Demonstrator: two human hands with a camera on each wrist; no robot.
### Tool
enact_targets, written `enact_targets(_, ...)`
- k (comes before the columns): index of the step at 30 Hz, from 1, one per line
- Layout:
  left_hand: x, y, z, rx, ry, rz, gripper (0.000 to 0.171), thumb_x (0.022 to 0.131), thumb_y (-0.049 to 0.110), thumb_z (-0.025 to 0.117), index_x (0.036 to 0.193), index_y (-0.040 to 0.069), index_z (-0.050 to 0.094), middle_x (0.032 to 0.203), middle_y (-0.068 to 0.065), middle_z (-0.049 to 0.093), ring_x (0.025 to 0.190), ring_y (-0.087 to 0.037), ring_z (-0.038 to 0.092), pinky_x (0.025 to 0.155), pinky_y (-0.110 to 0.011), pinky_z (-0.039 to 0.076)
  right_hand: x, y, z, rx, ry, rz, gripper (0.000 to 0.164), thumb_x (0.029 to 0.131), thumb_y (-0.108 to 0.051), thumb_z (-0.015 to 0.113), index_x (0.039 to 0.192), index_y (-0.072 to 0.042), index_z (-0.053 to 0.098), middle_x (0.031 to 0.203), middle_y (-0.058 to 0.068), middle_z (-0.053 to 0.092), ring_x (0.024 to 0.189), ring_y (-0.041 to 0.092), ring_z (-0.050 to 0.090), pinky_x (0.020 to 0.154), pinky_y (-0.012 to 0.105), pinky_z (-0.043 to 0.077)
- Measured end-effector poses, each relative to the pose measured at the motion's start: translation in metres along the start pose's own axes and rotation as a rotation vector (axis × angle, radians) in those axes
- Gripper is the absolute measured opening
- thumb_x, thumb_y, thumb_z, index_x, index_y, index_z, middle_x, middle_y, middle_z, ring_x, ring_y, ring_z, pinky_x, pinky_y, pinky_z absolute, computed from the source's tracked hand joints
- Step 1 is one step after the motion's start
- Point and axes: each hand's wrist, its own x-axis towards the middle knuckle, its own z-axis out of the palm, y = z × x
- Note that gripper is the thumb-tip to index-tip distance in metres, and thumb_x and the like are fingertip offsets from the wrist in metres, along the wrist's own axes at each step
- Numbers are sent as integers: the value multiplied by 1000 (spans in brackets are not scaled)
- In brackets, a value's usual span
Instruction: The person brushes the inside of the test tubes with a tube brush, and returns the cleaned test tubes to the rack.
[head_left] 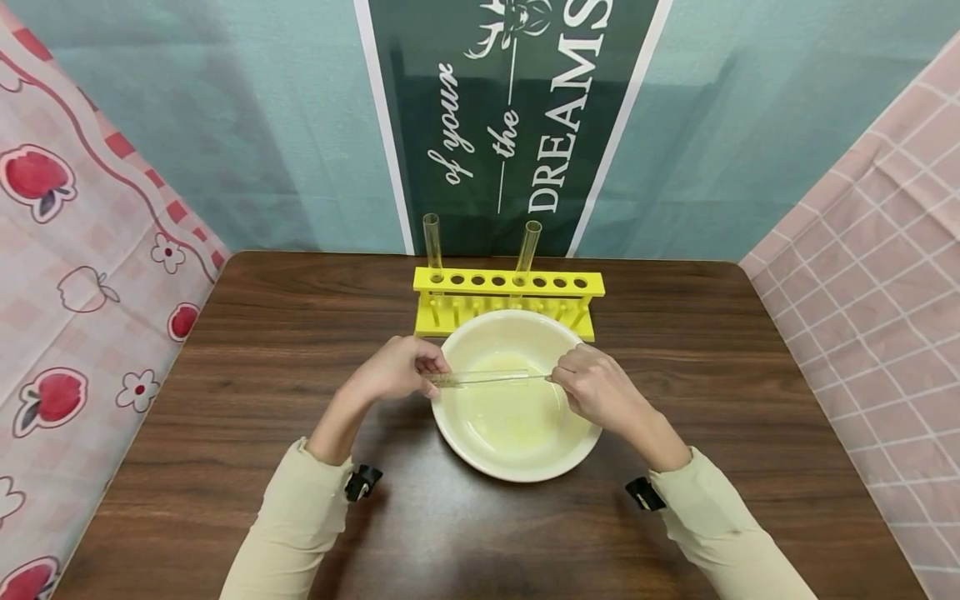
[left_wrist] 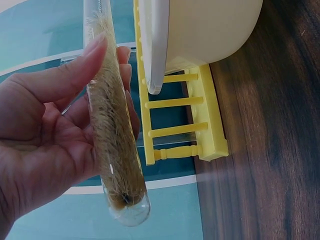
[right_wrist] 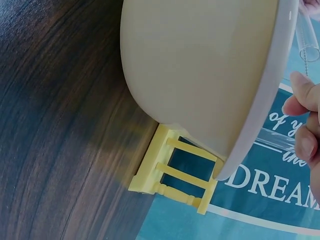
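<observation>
My left hand holds a clear glass test tube sideways over the left part of a cream basin, thumb on one side and fingers behind. Inside the tube sits a bristle brush, its tan bristles reaching nearly to the rounded closed end. From the tube's open mouth, which points right, comes the brush's thin twisted wire handle. My right hand pinches that wire above the basin's right side, thumb against curled fingers. The basin's inside looks glossy and pale yellow.
Just behind the basin stands a yellow test tube rack with holes and pegs. Two more tubes stand in it, one at the left end, another right of the middle. A hanging cloth borders the wooden table behind.
</observation>
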Motion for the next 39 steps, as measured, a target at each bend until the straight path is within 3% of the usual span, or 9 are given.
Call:
enact_targets(5,-1,0,-2,-4,3,2,20,66,0,78,82,6,69,76,0,64,73,-14,58,68,-28,48,0,2,-1,-24,31,-17,19,66,16,55,66,-2,61,57,2,48,53,16,46,57,31,42)
enact_targets(13,-2,1,-3,-16,-2,-5,18,68,-1,76,83,6,69,75,0,64,72,-13,58,68,-27,49,-2,4,-2,-54,78,-16,21,68,16,50,65,-2,61,56,3,49,52,17,50,52,30,41)
enact_targets(26,-5,-5,-5,-25,-3,-20,19,67,0,77,83,5,69,75,0,65,71,-12,59,66,-26,49,-7,5,-3,-72,84,-2,15,65,13,66,63,-1,60,57,4,51,51,17,49,51,30,39)
enact_targets(32,-9,-11,-7,18,19,8,19,66,-1,77,81,5,69,74,0,64,69,-13,58,65,-27,49,-11,10,-10,84,-19,91,24,67,12,67,60,-8,55,56,-2,45,52,12,44,56,31,44)
enact_targets(39,-21,-24,-11,101,90,-25,21,63,-3,78,77,9,69,71,2,64,65,-11,56,61,-28,47,-25,25,-24,456,-201,323,24,78,4,67,62,-12,59,58,-8,46,50,0,33,44,19,34)
